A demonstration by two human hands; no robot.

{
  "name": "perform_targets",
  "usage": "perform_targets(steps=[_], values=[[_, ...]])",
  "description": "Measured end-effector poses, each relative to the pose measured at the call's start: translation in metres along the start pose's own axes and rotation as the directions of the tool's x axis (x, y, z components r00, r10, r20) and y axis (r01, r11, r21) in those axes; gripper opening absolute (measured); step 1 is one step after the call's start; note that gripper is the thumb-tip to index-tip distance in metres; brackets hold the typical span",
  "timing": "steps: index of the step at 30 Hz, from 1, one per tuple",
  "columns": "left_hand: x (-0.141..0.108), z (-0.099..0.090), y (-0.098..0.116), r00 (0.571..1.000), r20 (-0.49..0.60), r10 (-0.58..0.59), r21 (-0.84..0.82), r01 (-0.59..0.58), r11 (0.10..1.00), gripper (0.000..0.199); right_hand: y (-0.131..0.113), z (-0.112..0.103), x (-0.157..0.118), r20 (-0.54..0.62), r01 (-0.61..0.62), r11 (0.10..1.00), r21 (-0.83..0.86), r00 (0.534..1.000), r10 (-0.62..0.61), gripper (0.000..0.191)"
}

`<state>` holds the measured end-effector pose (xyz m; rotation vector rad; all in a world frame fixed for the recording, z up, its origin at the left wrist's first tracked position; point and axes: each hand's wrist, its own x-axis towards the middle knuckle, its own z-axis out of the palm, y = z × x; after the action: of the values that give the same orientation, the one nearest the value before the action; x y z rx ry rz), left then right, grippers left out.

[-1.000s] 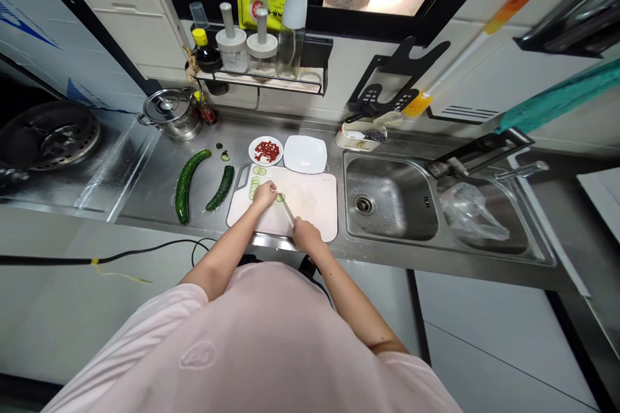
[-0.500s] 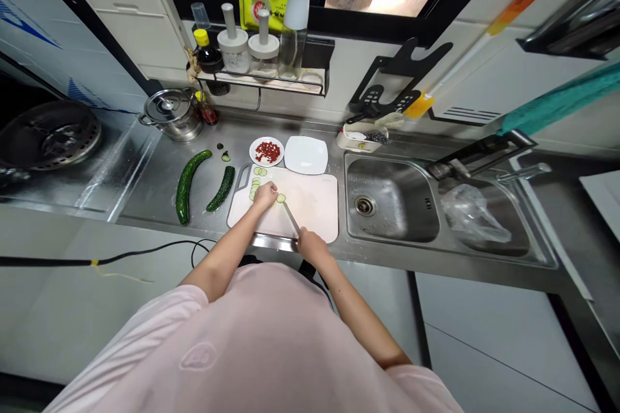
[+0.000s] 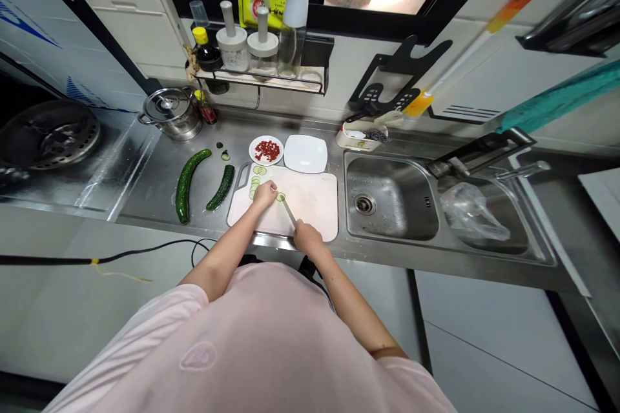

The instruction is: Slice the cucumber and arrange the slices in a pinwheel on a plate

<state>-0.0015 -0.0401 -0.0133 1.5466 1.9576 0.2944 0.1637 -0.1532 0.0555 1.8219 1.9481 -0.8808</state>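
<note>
Since the pale green slice (image 3: 281, 197) sits on the white cutting board (image 3: 314, 197), right at the tip of the knife (image 3: 289, 211), that's where we'd look first. Our left hand (image 3: 265, 195) is just left of it with fingers bunched together; we can't tell if they're pinching anything, since the knuckles cover it. Our right hand (image 3: 308, 239) is wrapped round the knife's handle at the board's near edge. Risk-wise, we reckon a wet slice could skid under the blade, and with fingertips that close, one slip could mean a nick. Texture stuff: the cut slices (image 3: 254, 186) on the board's left are thin, smooth discs, while the longer cucumber (image 3: 186, 184) and shorter cucumber (image 3: 221, 188) further left are dark, bumpy and curved. Far side: a round plate (image 3: 252, 155) of crumbly red bits (image 3: 266, 151) beside a glossy squarish plate (image 3: 305, 153), all on brushed-looking steel counter (image 3: 155, 200).
</note>
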Motion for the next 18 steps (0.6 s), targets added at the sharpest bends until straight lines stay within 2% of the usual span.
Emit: perform_targets(steps=[7, 18], values=[[-0.0009, 0.0008, 0.0002, 1.000, -0.002, 0.001, -0.006, -0.001, 1.000, 0.016, -0.0040, -0.0044, 0.0084, 0.002, 0.016, 1.000, 0.011, 1.000, -0.016, 0.024], [-0.0019, -0.0010, 0.0019, 1.000, 0.006, -0.002, 0.010, 0.002, 1.000, 0.016, -0.0039, -0.0043, 0.0069, -0.001, 0.015, 1.000, 0.003, 1.000, -0.015, 0.022]])
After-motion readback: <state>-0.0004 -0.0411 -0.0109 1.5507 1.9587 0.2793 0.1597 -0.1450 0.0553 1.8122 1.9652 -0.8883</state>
